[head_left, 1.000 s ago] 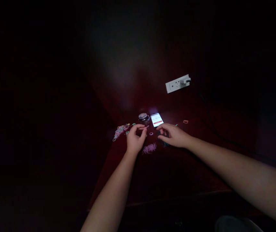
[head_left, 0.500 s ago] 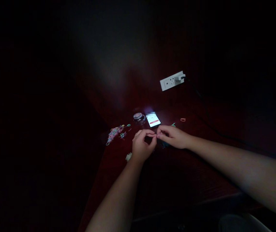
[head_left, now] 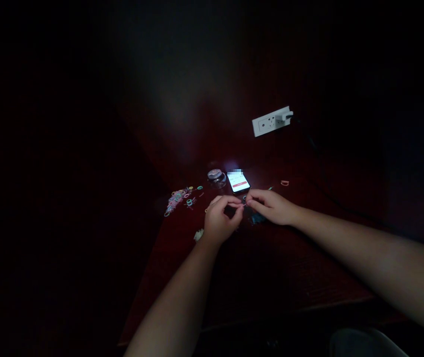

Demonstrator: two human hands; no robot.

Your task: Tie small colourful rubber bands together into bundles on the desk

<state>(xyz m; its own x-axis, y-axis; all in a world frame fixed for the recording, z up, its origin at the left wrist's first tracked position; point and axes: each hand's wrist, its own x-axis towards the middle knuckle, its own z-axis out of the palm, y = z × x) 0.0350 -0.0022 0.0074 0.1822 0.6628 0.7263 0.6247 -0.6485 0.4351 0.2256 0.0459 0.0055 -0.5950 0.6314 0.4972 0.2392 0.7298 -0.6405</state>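
Note:
My left hand (head_left: 222, 218) and my right hand (head_left: 271, 206) meet fingertip to fingertip over the dark red table. Both are closed in a pinch on a small pinkish band (head_left: 245, 205), mostly hidden by the fingers. Beside my right hand lies a small heap of dark blue bands (head_left: 257, 218). A cluster of pale yellowish bands (head_left: 198, 234) is near my left wrist. Farther left is a pile of small multicoloured hair ties (head_left: 176, 199), with a few loose ones around it.
Behind my hands stand a clear lidded jar (head_left: 216, 178) and a phone (head_left: 239, 182) with a lit screen. An orange hair tie (head_left: 285, 183) lies to the right. A white socket panel (head_left: 272, 121) holds a plug with a dark cable. The surroundings are very dark.
The view has shifted slightly, so most things sit a little farther right and higher. My fingertips have drawn slightly apart, and more of the pinkish band and the dark blue heap shows.

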